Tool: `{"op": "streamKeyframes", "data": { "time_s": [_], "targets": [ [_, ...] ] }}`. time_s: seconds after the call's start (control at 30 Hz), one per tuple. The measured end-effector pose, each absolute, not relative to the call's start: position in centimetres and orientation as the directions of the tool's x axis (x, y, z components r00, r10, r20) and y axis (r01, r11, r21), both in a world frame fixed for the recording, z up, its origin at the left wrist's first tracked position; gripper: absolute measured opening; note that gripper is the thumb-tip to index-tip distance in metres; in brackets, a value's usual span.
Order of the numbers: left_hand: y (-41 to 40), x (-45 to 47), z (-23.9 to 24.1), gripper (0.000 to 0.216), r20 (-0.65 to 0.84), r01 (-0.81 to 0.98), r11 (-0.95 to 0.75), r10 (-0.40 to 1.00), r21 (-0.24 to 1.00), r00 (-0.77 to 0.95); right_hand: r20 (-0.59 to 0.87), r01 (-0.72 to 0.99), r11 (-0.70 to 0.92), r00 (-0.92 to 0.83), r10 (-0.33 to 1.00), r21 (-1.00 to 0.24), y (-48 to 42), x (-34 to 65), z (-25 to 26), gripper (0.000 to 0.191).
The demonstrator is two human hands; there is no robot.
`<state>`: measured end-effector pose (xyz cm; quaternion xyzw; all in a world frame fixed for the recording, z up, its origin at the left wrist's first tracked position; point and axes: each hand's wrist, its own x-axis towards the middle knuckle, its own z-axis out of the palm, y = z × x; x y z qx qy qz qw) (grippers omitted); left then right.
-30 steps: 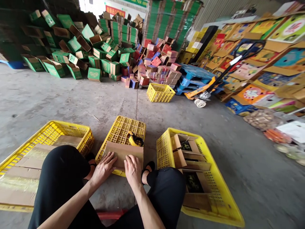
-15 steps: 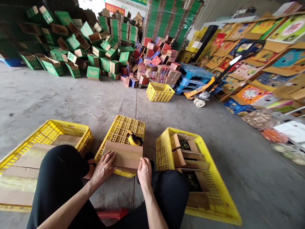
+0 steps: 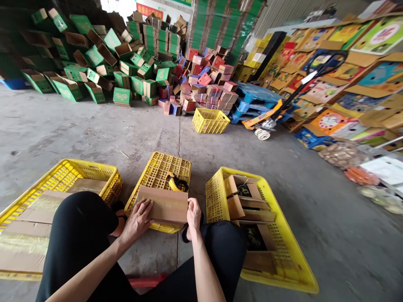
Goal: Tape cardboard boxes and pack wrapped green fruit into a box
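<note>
A closed brown cardboard box (image 3: 166, 203), with a strip of tape along its top, lies on an upturned yellow crate (image 3: 163, 165) between my knees. Holding the box at its left end is my left hand (image 3: 138, 218), its fingers bent over the top. My right hand (image 3: 194, 214) grips the right end, fingers curled at the upper corner. Just beyond the box, a yellow and black tape dispenser (image 3: 177, 182) rests on the crate. To my right, a yellow crate (image 3: 283, 218) carries open cardboard boxes (image 3: 236, 205) with dark contents that I cannot make out.
Closed, taped boxes (image 3: 27, 235) fill a yellow crate (image 3: 94, 167) at my left. Farther off stand another yellow crate (image 3: 210, 121), a pallet jack (image 3: 267, 121), blue pallets (image 3: 255, 96) and heaps of green boxes (image 3: 122, 95). Stacked colourful cartons (image 3: 333, 121) line the right.
My right hand has shifted slightly up and outward along the box's right end, from the lower corner to the upper one. My left hand and the box stay in place.
</note>
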<state>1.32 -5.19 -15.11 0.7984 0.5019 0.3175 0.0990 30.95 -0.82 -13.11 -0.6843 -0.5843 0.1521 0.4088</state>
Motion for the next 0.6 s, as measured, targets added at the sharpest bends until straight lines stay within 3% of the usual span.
{"op": "streamKeyframes", "data": {
  "time_s": [0.3, 0.6],
  "targets": [
    [-5.4, 1.8, -15.4, 0.077, 0.427, 0.757, -0.479, 0.856, 0.444, 0.291, 0.214, 0.587, 0.054, 0.205, 0.955, -0.807, -3.3, 32.1, -12.9, 0.04],
    [-5.5, 1.8, -15.7, 0.076, 0.418, 0.762, -0.476, 0.859, 0.438, 0.296, 0.205, 0.642, 0.037, 0.188, 0.961, -0.766, -5.4, 32.6, -12.7, 0.036]
  ]
}}
